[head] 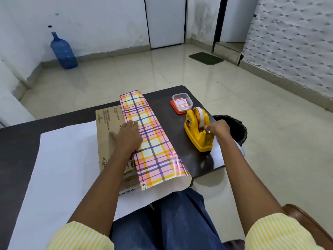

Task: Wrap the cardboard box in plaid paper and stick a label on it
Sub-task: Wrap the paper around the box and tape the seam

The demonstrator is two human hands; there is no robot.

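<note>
On the head camera I see the left hand lying flat, grip open, pressing the folded edge of the plaid paper onto the cardboard box. The box lies mid-table. The right hand has its grip pinched on the tape end at the yellow dispenser, just right of the paper.

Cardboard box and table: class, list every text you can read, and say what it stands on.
"NOT FOR", the rest cut off: box, left edge.
"INDIA": box, beside the paper.
Box's far small print, label, dispenser sticker: too small to read.
</note>
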